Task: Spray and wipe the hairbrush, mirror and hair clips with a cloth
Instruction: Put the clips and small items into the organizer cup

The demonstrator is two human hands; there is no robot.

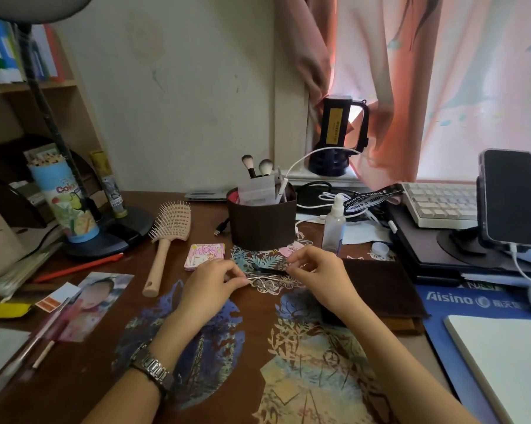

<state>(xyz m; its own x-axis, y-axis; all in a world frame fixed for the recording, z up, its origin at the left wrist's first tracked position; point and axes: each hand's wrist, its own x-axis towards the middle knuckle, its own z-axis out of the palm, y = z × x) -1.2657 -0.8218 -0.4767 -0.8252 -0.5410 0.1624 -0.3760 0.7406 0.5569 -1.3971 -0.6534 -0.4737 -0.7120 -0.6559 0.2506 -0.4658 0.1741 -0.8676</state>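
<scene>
A dark hair clip (269,269) lies crosswise at the frame's centre, long axis running left to right between both hands. The right hand (314,270) pinches its right end; the left hand (213,278) pinches a silvery clip (253,280) just below. The hairbrush (166,240) lies left, the spray bottle (334,224) upper right, on the desk (111,316).

1. A round dark brown fabric organiser (261,222) stands mid-desk, holding makeup brushes (256,167).
2. Left of it, a black desk lamp base (111,237).
3. Right of it, a black phone (509,198) on a stand.
4. Behind that, a white keyboard (441,203).
</scene>
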